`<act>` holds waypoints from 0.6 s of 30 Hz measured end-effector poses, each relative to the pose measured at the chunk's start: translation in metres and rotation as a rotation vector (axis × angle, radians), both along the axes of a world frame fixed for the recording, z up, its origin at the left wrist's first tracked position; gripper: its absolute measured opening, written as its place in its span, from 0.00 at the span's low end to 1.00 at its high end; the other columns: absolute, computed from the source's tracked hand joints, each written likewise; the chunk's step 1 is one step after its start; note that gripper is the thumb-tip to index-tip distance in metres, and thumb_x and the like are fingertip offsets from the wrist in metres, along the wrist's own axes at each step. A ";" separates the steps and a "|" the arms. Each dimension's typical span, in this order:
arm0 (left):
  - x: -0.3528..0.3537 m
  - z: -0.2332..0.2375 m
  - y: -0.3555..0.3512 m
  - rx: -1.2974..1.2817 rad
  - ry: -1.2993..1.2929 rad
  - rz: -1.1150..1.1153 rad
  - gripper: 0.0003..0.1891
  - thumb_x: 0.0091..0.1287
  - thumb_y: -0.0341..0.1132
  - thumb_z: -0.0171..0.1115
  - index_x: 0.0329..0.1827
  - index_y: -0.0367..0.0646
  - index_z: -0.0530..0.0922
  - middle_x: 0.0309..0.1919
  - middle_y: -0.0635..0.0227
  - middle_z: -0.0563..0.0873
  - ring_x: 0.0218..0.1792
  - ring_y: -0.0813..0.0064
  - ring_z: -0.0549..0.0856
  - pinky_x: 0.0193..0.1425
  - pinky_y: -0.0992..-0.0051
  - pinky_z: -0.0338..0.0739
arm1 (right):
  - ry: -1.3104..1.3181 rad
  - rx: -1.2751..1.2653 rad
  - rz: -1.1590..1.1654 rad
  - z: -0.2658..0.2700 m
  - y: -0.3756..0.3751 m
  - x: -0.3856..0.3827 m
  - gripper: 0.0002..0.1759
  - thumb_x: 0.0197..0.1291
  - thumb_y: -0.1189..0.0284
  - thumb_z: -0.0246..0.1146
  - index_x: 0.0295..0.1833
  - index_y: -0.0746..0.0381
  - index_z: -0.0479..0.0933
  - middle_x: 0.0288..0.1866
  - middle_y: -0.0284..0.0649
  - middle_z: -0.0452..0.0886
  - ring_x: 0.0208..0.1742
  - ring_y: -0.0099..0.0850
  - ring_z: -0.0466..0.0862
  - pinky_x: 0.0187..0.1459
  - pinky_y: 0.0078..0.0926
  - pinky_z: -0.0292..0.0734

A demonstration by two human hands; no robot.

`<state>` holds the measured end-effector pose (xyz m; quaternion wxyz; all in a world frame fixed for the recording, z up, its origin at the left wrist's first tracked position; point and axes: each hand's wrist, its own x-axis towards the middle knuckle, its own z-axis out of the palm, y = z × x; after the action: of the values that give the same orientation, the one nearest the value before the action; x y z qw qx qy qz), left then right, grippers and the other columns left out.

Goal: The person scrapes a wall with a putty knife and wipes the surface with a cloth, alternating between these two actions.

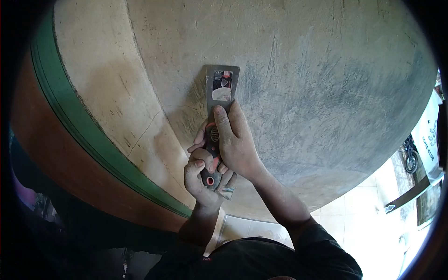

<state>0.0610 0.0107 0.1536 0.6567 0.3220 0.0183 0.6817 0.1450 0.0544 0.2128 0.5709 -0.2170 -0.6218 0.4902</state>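
Observation:
A putty knife (222, 86) points up in front of the wall, its flat metal blade bearing a printed label and its handle black and red. Around the lower handle curl the fingers of my left hand (199, 179), thumb bent over it. My right hand (239, 144) grips the knife higher up, with the thumb along the base of the blade. By the fingertips of my left hand sits a small pale greenish piece (227, 192). The grey plastered wall (317, 102) behind is rough and streaked with darker patches.
A green frame (88, 126) edges a reddish-brown panel (60, 123) at left, beside a cracked, pale wall strip (114, 93). Light floor tiles (345, 205) show at lower right. Beyond them are a motorcycle (410, 156) and a white printed banner (428, 135).

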 end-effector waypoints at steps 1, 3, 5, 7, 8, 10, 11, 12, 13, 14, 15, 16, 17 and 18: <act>0.000 -0.002 -0.003 -0.001 0.004 0.000 0.13 0.61 0.47 0.49 0.24 0.50 0.64 0.24 0.63 0.71 0.10 0.78 0.63 0.10 0.79 0.61 | -0.032 -0.013 -0.009 0.004 0.000 0.000 0.13 0.75 0.66 0.40 0.52 0.65 0.61 0.28 0.41 0.77 0.27 0.26 0.82 0.30 0.21 0.78; 0.003 -0.010 -0.014 -0.081 -0.006 0.045 0.14 0.61 0.47 0.49 0.24 0.50 0.63 0.22 0.64 0.70 0.09 0.79 0.62 0.10 0.80 0.60 | -0.087 0.080 -0.094 -0.017 0.002 -0.002 0.13 0.75 0.65 0.40 0.52 0.64 0.61 0.28 0.40 0.77 0.26 0.25 0.81 0.30 0.20 0.78; 0.006 -0.010 -0.020 -0.146 -0.028 0.057 0.13 0.61 0.47 0.49 0.25 0.50 0.64 0.22 0.64 0.70 0.09 0.79 0.62 0.10 0.81 0.60 | 0.095 -0.097 0.035 -0.027 -0.008 -0.003 0.12 0.73 0.68 0.42 0.49 0.66 0.64 0.24 0.43 0.77 0.24 0.29 0.80 0.29 0.27 0.74; 0.006 -0.006 -0.014 -0.122 0.041 0.042 0.13 0.61 0.48 0.49 0.26 0.50 0.65 0.22 0.65 0.70 0.09 0.79 0.62 0.10 0.81 0.59 | 0.053 -0.079 0.003 -0.018 -0.005 0.001 0.12 0.73 0.67 0.42 0.48 0.66 0.64 0.24 0.43 0.77 0.25 0.28 0.80 0.29 0.26 0.75; 0.007 0.000 -0.010 -0.068 0.013 0.053 0.13 0.61 0.47 0.48 0.26 0.49 0.65 0.22 0.64 0.70 0.09 0.79 0.62 0.11 0.81 0.59 | 0.005 -0.049 -0.028 0.000 -0.006 0.003 0.13 0.73 0.67 0.43 0.48 0.66 0.64 0.23 0.42 0.77 0.25 0.28 0.80 0.29 0.26 0.74; 0.008 0.008 0.006 0.028 0.013 0.095 0.12 0.62 0.45 0.47 0.25 0.48 0.64 0.21 0.64 0.69 0.09 0.78 0.62 0.11 0.80 0.59 | 0.017 -0.024 -0.023 0.014 0.008 0.000 0.13 0.73 0.66 0.44 0.45 0.66 0.64 0.22 0.41 0.76 0.24 0.28 0.80 0.29 0.27 0.74; 0.008 0.011 0.010 0.081 0.032 0.117 0.12 0.62 0.44 0.47 0.25 0.48 0.64 0.21 0.64 0.69 0.09 0.77 0.62 0.11 0.79 0.59 | 0.015 -0.027 -0.018 0.006 0.012 -0.002 0.13 0.73 0.66 0.44 0.45 0.66 0.64 0.22 0.41 0.76 0.24 0.28 0.80 0.29 0.27 0.74; 0.009 0.007 0.009 0.082 0.030 0.122 0.12 0.62 0.44 0.47 0.25 0.48 0.64 0.21 0.64 0.69 0.09 0.77 0.62 0.11 0.79 0.59 | -0.014 0.018 -0.059 0.001 0.015 -0.003 0.13 0.73 0.66 0.45 0.45 0.66 0.64 0.23 0.42 0.76 0.24 0.28 0.80 0.28 0.27 0.74; 0.010 0.000 0.007 0.077 0.094 0.176 0.13 0.62 0.44 0.48 0.24 0.47 0.64 0.21 0.63 0.70 0.09 0.76 0.62 0.12 0.78 0.60 | -0.045 0.068 -0.100 -0.002 0.018 -0.002 0.12 0.73 0.66 0.45 0.44 0.66 0.64 0.24 0.43 0.76 0.24 0.29 0.80 0.28 0.27 0.73; 0.010 -0.012 0.004 0.067 0.157 0.232 0.14 0.62 0.44 0.49 0.24 0.46 0.63 0.21 0.62 0.71 0.09 0.76 0.63 0.12 0.77 0.60 | -0.036 -0.013 0.004 -0.008 0.012 0.000 0.13 0.74 0.65 0.43 0.47 0.65 0.62 0.25 0.40 0.77 0.24 0.27 0.81 0.26 0.21 0.78; 0.004 -0.036 0.005 0.085 0.204 0.228 0.12 0.64 0.41 0.50 0.27 0.43 0.69 0.23 0.61 0.74 0.11 0.75 0.67 0.13 0.76 0.62 | -0.042 -0.012 0.014 -0.025 0.010 0.002 0.13 0.74 0.65 0.43 0.47 0.65 0.62 0.25 0.40 0.77 0.24 0.27 0.81 0.26 0.21 0.78; -0.005 -0.058 0.006 0.170 0.421 0.357 0.11 0.66 0.39 0.49 0.32 0.41 0.72 0.24 0.61 0.75 0.11 0.76 0.68 0.12 0.78 0.63 | -0.083 -0.033 0.019 -0.050 0.014 0.003 0.13 0.74 0.64 0.43 0.48 0.65 0.62 0.25 0.39 0.76 0.23 0.27 0.81 0.25 0.21 0.78; -0.013 -0.072 0.002 0.253 0.642 0.483 0.11 0.67 0.37 0.48 0.36 0.39 0.74 0.24 0.61 0.76 0.11 0.78 0.69 0.12 0.79 0.63 | -0.121 -0.054 0.021 -0.066 0.014 0.006 0.13 0.74 0.64 0.43 0.49 0.64 0.61 0.24 0.38 0.75 0.23 0.27 0.81 0.24 0.21 0.77; -0.019 -0.074 -0.011 0.250 0.643 0.490 0.11 0.67 0.37 0.48 0.36 0.39 0.74 0.24 0.61 0.76 0.11 0.78 0.69 0.12 0.79 0.63 | -0.122 -0.053 0.028 -0.070 0.007 0.010 0.13 0.74 0.64 0.43 0.49 0.64 0.61 0.24 0.38 0.75 0.23 0.27 0.81 0.24 0.21 0.77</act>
<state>0.0420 -0.0001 0.0795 0.3917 0.5818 0.2155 0.6795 0.1554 0.0609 0.1427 0.5191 -0.2526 -0.6452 0.5005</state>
